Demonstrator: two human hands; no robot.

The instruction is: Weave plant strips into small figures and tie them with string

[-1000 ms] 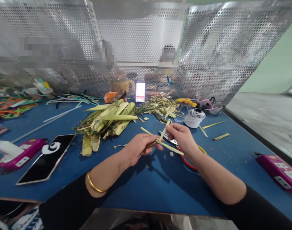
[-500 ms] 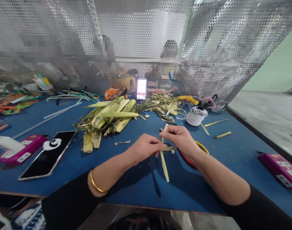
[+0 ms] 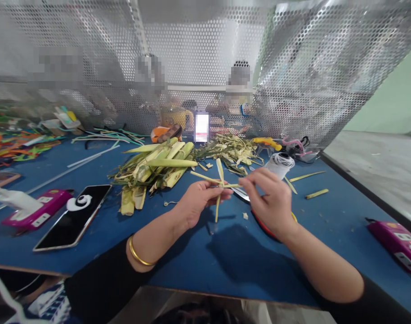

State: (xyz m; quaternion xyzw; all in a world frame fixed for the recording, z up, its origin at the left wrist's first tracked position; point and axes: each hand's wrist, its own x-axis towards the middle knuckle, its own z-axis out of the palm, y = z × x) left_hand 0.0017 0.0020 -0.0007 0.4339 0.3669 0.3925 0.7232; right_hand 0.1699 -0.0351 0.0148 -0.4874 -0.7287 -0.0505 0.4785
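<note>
Pale green leaf strips (image 3: 220, 169) cross each other in a plus shape above the blue table. My left hand (image 3: 200, 198) pinches them near the crossing, thumb on top. At the strips' right end, my right hand (image 3: 268, 193) is closed with thumb and forefinger on the tip. Scissors (image 3: 239, 194) lie under my right hand, their blades and part of a red and yellow handle showing. Left of my hands is a pile of thick green leaf stalks (image 3: 165, 164). A spool of white string (image 3: 280, 164) stands behind my right hand.
A phone (image 3: 75, 220) and a purple power strip (image 3: 53, 202) lie at left, another purple power strip (image 3: 397, 243) at right. Dry leaf scraps (image 3: 232, 148) and a yellow-handled tool (image 3: 268, 143) sit by the perforated metal screen (image 3: 205, 40). People show blurred behind it.
The strips have turned and risen from a near-vertical position into a spread cross. My right hand has moved to the right, onto one strip's end. My left hand has moved slightly up.
</note>
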